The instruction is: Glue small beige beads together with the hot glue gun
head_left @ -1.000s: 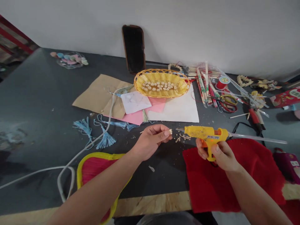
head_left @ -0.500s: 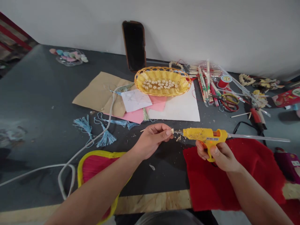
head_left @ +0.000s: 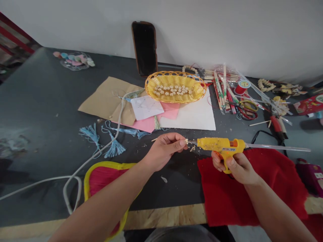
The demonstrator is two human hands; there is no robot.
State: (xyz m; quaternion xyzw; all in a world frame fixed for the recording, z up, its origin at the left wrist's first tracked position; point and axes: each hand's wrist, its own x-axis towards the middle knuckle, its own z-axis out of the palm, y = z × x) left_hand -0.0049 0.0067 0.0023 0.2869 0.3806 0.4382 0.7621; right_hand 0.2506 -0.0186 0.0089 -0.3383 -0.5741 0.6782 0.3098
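My left hand (head_left: 168, 148) is closed in a pinch at the middle of the table, with a small cream flower-like piece (head_left: 186, 142) at its fingertips. A thin stick (head_left: 154, 139) shows just left of that hand. Wrapped round the handle of a yellow glue gun (head_left: 217, 144), my right hand (head_left: 237, 166) holds it level, its nozzle pointing left at the cream piece. Whether nozzle and piece touch is too small to tell. Tiny cream bits (head_left: 193, 148) lie under the nozzle. Behind, a yellow woven basket (head_left: 176, 98) contains several similar cream pieces.
A phone (head_left: 144, 48) leans on the wall. Blue tassels (head_left: 114, 148), brown paper (head_left: 103, 97) and a white cable (head_left: 75, 173) lie left. Red cloth (head_left: 227, 201) is under my right forearm. Scissors (head_left: 246, 109), a thread spool (head_left: 242, 87) and wrapped sticks lie back right.
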